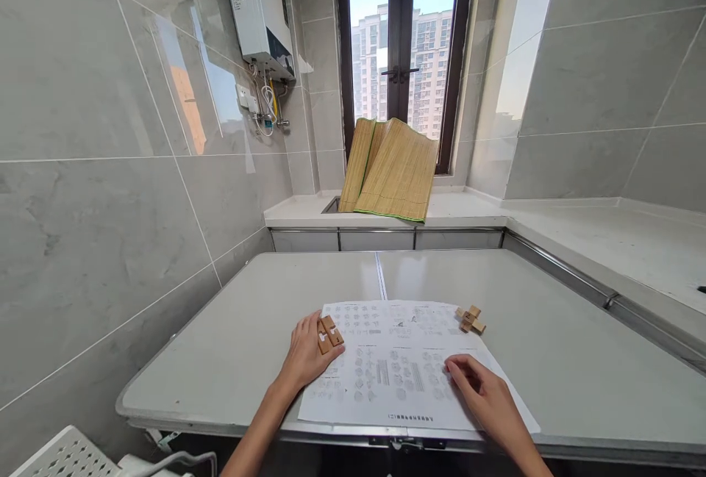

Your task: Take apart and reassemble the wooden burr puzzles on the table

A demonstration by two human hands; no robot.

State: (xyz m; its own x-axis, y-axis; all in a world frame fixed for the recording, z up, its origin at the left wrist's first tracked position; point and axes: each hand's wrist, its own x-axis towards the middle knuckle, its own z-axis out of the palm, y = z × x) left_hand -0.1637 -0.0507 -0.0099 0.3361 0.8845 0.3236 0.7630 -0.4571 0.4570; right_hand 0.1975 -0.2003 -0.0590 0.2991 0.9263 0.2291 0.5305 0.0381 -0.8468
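On the left edge of a large printed sheet (386, 407), my left hand (309, 352) is closed around two notched wooden puzzle pieces (329, 334) lying side by side, its thumb along their lower end. The pieces are partly covered by the fingers. My right hand (479, 389) rests on the sheet's right side, fingers curled in with the thumb against them and nothing visible in the grasp. Beyond it, by the sheet's upper right corner, sits a cross-shaped cluster of interlocked wooden pieces (471, 319). Rows of small diagrams cover the paper.
The sheet lies on a white folding table (220, 367) with a centre seam. Behind it, a folded bamboo mat (400, 172) leans on a white counter (463, 205) below a window. A metal rail (573, 278) borders the right side. A white perforated chair (69, 458) stands lower left.
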